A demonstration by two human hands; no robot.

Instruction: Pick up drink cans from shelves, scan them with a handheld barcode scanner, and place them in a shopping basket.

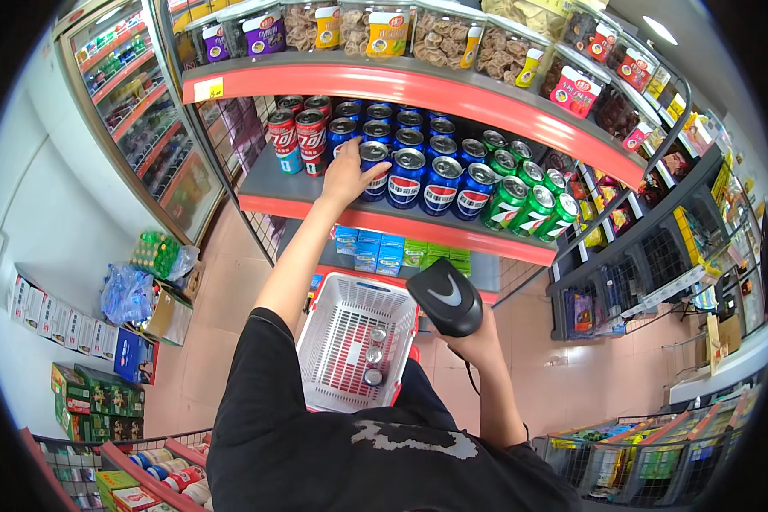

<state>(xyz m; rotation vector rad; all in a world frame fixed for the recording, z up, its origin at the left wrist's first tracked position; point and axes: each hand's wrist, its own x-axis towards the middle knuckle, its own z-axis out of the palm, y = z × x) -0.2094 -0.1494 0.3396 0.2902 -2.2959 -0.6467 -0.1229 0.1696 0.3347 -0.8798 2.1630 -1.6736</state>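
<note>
My left hand is at the front row of blue Pepsi cans on the shelf. Its thumb and fingers straddle the leftmost front can; whether they grip it is not clear. My right hand holds a black handheld barcode scanner, its cable hanging below. Under my arms is a white plastic shopping basket with a red rim. Three cans stand upright inside it, near its right wall. Red cans are left of the blue ones, green 7UP cans to their right.
Above the cans, a red-edged shelf bears clear plastic jars of dried snacks. Small blue cartons sit on the shelf below. A glass-door fridge is at left, near stacked boxes. More racks stand at right.
</note>
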